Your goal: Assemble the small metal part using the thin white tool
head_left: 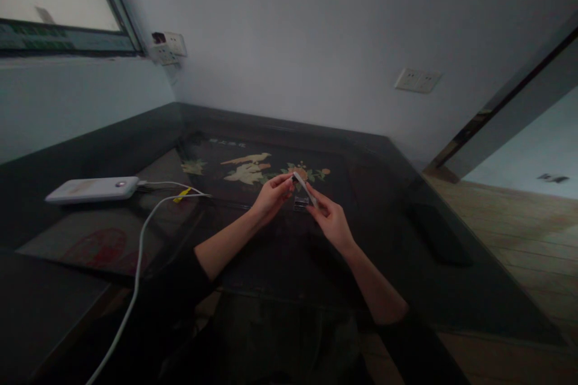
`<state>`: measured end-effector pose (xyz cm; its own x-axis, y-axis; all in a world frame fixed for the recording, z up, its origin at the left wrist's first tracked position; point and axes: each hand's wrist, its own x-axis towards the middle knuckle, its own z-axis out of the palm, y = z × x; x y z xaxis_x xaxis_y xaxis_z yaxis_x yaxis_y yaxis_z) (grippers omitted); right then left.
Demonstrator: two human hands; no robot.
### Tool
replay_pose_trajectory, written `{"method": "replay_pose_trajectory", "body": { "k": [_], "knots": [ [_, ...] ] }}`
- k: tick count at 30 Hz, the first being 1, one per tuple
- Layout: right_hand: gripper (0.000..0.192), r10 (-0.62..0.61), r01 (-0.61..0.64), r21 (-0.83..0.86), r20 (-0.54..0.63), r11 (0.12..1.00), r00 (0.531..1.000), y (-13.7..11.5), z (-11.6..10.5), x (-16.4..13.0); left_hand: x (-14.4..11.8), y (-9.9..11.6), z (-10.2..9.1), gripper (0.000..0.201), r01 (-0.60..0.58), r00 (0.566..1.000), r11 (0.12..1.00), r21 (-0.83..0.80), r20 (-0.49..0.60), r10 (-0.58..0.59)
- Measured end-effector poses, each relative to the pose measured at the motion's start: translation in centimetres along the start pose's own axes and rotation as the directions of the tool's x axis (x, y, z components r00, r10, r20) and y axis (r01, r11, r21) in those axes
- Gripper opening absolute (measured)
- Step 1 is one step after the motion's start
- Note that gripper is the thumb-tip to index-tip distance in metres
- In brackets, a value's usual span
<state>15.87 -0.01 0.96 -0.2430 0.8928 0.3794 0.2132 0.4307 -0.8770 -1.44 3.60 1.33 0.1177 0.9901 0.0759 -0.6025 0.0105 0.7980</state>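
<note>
A slim, pale strip (306, 189) is held between both hands at the near edge of the bird-and-flower picture (248, 173) set in the dark desk (289, 258). Its long axis runs aslant: the far end points away from the person and leftward, overlapping the picture's orange blossom in this view, while the near end points back toward the person and rightward, away from the picture. How steeply it tilts above the desk cannot be told.

The right hand (331, 216), on the near right side of the picture, grips the strip near its lower end, fingers and thumb pinched along it. The left hand (273, 195), nearer the person than the birds, has its fingertips gathered at the strip's far end around a small dark piece (293, 178); whether that piece is joined to the strip is too small to tell.

Just nearer than the picture's blossom, between the hands, sits a small glossy item (301, 203), partly see-through. Well to the left of the picture lies a white device (93, 189), its long axis running roughly sideways, its cabled end facing the picture. From there a white cable (141, 240) with a yellow tag (182, 195) loops toward the person. Well to the picture's right lies a dark, flat, oblong thing (439, 234).
</note>
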Motion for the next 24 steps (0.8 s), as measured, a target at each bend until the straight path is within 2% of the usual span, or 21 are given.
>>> {"method": "replay_pose_trajectory", "body": {
  "k": [5, 12, 20, 24],
  "knots": [
    [0.048, -0.01, 0.009, 0.033, 0.032, 0.999, 0.999, -0.6, 0.2, -0.2, 0.0, 0.1, 0.1, 0.038, -0.021, 1.0, 1.0, -0.014, 0.013, 0.022],
    [0.053, 0.089, -0.093, 0.038, 0.089, 0.995, 0.992, -1.3, 0.1, -0.5, -0.2, 0.2, 0.2, 0.035, -0.026, 0.999, 1.0, -0.013, 0.045, 0.027],
    [0.048, 0.037, -0.039, 0.062, 0.028, 0.997, 0.999, -0.5, 0.1, 0.0, -0.2, 0.1, 0.3, 0.033, -0.017, 1.0, 1.0, 0.016, 0.023, 0.017],
    [0.049, 0.029, -0.029, 0.0, -0.013, 1.0, 0.999, -0.4, -0.1, 0.1, -0.1, -0.1, 0.0, 0.036, -0.016, 1.0, 1.0, 0.022, 0.02, 0.016]
  ]
}}
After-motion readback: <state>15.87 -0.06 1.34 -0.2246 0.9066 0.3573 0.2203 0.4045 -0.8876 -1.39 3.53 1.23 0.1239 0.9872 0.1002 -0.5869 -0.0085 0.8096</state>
